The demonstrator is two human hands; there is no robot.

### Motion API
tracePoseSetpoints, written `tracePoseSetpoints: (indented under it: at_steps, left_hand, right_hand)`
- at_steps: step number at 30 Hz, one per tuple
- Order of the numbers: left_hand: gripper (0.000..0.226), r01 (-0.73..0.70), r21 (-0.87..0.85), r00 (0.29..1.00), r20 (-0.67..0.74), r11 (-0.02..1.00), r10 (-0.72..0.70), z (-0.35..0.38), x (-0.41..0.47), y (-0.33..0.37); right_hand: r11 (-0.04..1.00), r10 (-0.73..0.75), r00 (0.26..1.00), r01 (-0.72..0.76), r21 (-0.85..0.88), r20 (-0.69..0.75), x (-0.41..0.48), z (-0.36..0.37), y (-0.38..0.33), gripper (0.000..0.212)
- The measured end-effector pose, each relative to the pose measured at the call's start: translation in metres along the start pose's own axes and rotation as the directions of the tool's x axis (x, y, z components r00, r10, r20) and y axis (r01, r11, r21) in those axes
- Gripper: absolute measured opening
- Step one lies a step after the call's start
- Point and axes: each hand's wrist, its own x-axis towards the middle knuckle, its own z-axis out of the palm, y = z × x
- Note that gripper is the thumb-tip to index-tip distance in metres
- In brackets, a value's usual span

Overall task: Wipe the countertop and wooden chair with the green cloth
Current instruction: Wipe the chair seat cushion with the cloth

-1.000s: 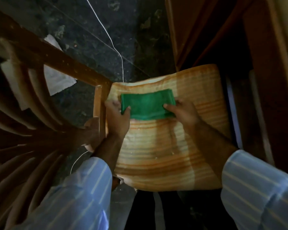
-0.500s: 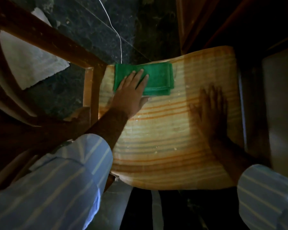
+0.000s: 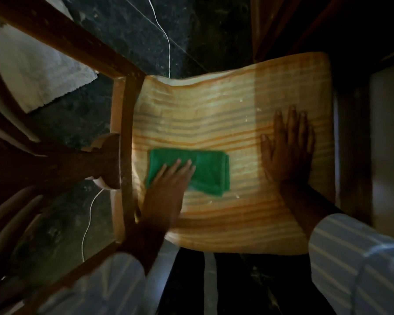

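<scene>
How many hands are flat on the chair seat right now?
2. The left hand presses the green cloth on the seat's left side; the right hand lies flat, fingers spread, directly on the striped seat near its right edge.

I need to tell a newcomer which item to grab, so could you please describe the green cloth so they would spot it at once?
Find the striped orange cushion on the wooden chair. On its left half lies the green cloth, folded into a rectangle under the left hand. It is the only green thing there.
</scene>
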Motion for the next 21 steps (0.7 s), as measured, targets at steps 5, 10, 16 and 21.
tracePoseSetpoints:
  at_steps: [5, 10, 16, 21]
  left_hand:
    - [0.055, 0.047, -0.114, 0.993, 0.116, 0.992, -0.033, 0.027, -0.13, 0.048]
    - [0.041, 0.316, -0.373, 0.948, 0.089, 0.872, -0.306, 0.007, -0.14, 0.063]
    - [0.022, 0.318, -0.571, 0.825, -0.226, 0.757, -0.517, -0.069, -0.03, 0.064]
    - [0.04, 0.246, -0.446, 0.864, -0.303, 0.861, -0.403, -0.058, 0.109, 0.054]
  right_hand:
    - [1.0, 0.007, 1.0, -0.007, 0.011, 0.028, 0.001, -0.002, 0.0, 0.068]
    - [0.998, 0.008, 0.999, -0.01, 0.058, 0.044, -0.001, -0.005, 0.008, 0.068]
    - [0.996, 0.083, 0.996, -0.083, 0.025, 0.013, -0.015, -0.004, 0.016, 0.068]
    - [0.997, 0.074, 0.997, -0.075, 0.031, 0.004, -0.015, -0.002, 0.017, 0.064]
